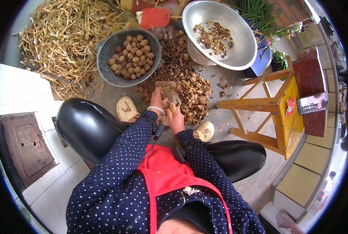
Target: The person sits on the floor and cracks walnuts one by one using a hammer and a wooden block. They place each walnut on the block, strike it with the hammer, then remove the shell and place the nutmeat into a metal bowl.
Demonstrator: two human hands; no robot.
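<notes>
Left hand (157, 97): fingers curled, pressing something small on the wooden block (164, 86)
Right hand (176, 119): fist closed around a hammer (174, 97)
Nearby: grey bucket of walnuts (103, 58), shell pile (189, 85)

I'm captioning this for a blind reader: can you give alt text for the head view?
Seen from above, a seated person's left hand and right hand work with a small hammer over a pile of broken brown walnut shells. A grey metal basin of whole walnuts and a shiny silver bowl of kernels stand beyond.
</notes>
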